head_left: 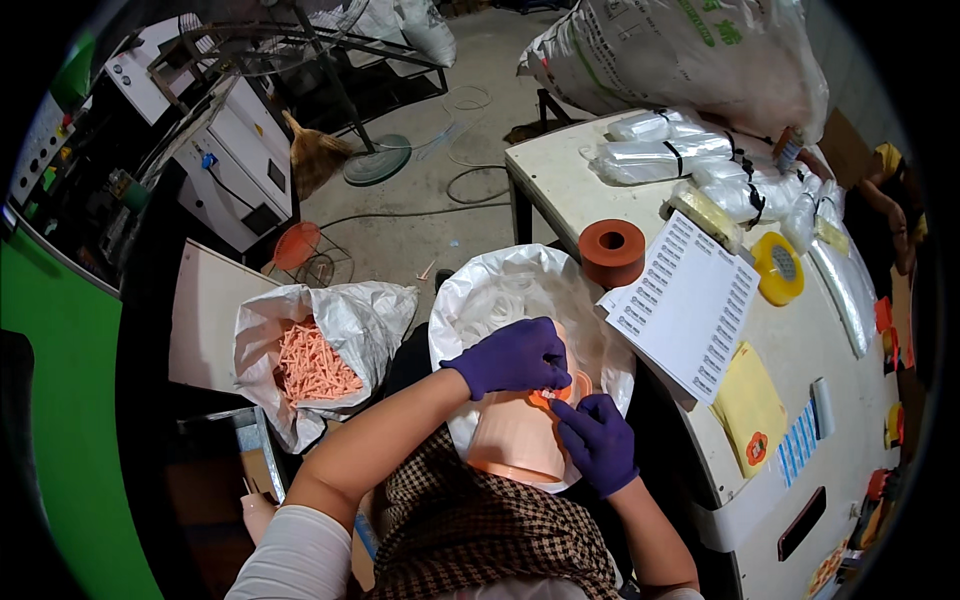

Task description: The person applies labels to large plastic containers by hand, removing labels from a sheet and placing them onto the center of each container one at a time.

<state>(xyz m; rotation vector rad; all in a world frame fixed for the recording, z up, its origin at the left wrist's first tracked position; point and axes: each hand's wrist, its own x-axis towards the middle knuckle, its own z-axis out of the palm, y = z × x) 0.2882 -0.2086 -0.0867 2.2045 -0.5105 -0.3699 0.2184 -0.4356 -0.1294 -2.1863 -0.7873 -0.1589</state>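
A peach plastic jug (pixel 515 435) lies tilted across my lap, over the mouth of a white woven sack (pixel 462 310). My left hand (pixel 515 358), in a purple glove, is closed over the jug's upper side with its fingers curled; what they pinch is hidden. From the right, my purple-gloved right hand (pixel 600 440) grips a small bright orange plastic piece (pixel 550 396) at the jug, beside its handle (pixel 584 384). Both hands' fingertips nearly meet at this piece. Pale translucent plastic pieces (pixel 512 300) show inside the sack.
At left, another white sack (pixel 385 310) holds many peach plastic sticks (pixel 312 362). On the white table (pixel 640 205) are a brown tape roll (pixel 612 252), label sheets (pixel 688 300), a yellow tape roll (pixel 777 268), bundled clear bags (pixel 665 158) and a phone (pixel 802 523). Another person's arm (pixel 880 200) shows far right.
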